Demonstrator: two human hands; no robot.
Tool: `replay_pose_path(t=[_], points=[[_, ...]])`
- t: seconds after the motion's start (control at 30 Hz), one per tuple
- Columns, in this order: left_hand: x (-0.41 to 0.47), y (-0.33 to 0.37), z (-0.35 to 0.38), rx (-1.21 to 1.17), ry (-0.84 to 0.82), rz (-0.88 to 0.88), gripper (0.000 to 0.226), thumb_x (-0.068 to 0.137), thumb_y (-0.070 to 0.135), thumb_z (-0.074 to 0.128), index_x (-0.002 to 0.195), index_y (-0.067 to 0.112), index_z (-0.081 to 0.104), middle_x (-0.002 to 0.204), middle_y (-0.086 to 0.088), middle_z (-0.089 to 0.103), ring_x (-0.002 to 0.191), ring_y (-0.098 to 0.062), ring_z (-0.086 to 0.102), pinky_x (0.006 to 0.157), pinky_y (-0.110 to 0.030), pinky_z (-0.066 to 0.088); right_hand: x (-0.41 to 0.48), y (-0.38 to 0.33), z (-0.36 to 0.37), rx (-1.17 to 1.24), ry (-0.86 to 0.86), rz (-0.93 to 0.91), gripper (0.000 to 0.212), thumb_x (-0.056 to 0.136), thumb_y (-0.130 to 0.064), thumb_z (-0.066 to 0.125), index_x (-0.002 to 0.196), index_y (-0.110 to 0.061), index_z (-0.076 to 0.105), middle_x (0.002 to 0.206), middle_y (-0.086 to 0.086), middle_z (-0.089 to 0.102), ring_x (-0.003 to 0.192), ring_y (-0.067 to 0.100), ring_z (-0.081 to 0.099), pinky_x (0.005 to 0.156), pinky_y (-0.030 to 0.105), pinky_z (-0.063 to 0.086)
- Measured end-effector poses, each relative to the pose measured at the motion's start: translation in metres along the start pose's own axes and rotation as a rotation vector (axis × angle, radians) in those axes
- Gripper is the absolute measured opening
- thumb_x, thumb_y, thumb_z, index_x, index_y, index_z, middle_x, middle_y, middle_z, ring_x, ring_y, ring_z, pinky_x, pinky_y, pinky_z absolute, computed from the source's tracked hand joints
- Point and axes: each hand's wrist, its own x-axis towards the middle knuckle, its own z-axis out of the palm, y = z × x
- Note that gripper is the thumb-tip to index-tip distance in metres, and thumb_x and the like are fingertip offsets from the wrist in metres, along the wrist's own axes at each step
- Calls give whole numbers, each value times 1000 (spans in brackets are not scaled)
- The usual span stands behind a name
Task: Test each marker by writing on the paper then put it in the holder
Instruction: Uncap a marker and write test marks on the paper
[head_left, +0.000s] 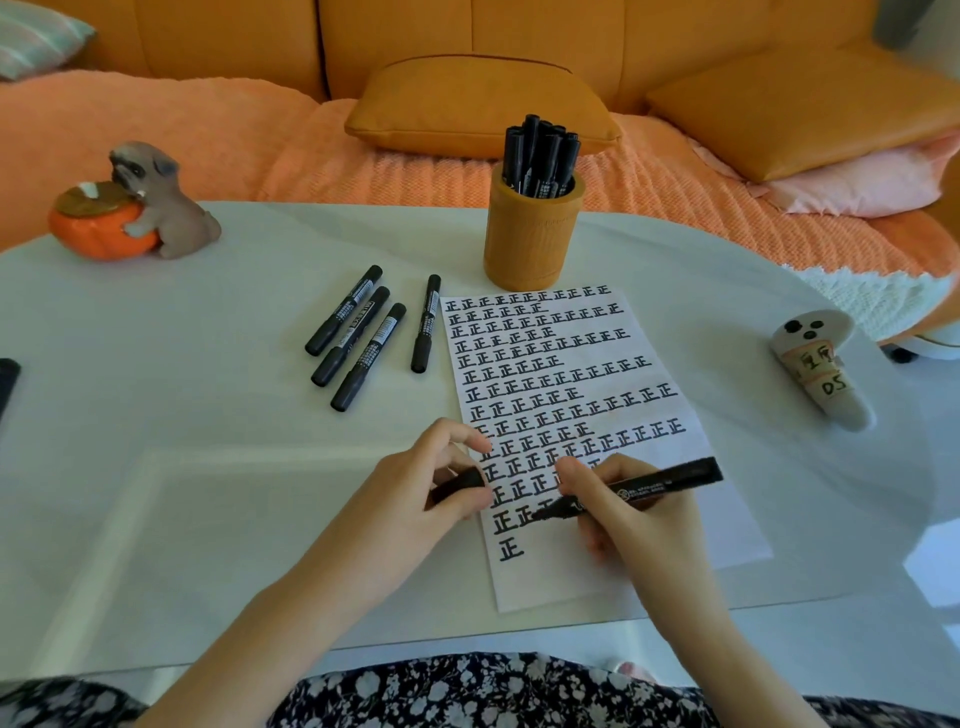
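Over the lower rows of the white sheet of paper (675, 530), crowded with black characters, the right hand (628, 514) grips an uncapped black marker (660, 480) like a pen, tip at the sheet, mid-test I'd judge. The left hand (431, 483) rests at the paper's left edge, likely steadying it, fingers curled round the black cap (460, 482). Just left of the paper lie four capped black markers (363, 338), seemingly waiting; beyond its top edge stands the orange cylindrical holder (530, 234), already holding several.
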Motion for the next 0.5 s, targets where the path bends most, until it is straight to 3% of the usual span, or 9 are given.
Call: replay_pose_path(t=[0.1, 0.2, 0.3, 0.5], points=[[2, 0, 1, 7, 16, 5, 24, 83, 32, 65, 102, 37, 50, 93, 25, 67, 77, 12, 57, 65, -3, 36, -1, 3, 2, -73, 29, 11, 40, 75, -29, 75, 60, 3, 57, 42, -2, 52, 40, 9, 43, 44, 16, 35], [2, 1, 4, 21, -6, -13, 24, 83, 33, 65, 102, 36, 50, 96, 25, 67, 74, 13, 57, 65, -3, 36, -1, 8, 6, -103, 56, -11, 35, 75, -29, 76, 55, -6, 60, 52, 6, 63, 50, 9, 51, 51, 16, 38], [2, -1, 5, 31, -23, -27, 22, 84, 33, 65, 99, 39, 50, 95, 30, 66, 83, 15, 56, 66, 0, 35, -2, 12, 8, -113, 67, -19, 34, 80, -25, 73, 60, -2, 61, 62, 18, 66, 55, 13, 54, 55, 20, 40], [3, -4, 5, 58, -31, -42, 21, 84, 36, 65, 98, 41, 50, 98, 28, 66, 88, 16, 54, 70, -1, 36, -3, 14, 11, -97, 98, -49, 34, 85, -12, 67, 56, 1, 55, 54, 13, 61, 48, 6, 49, 50, 11, 37]])
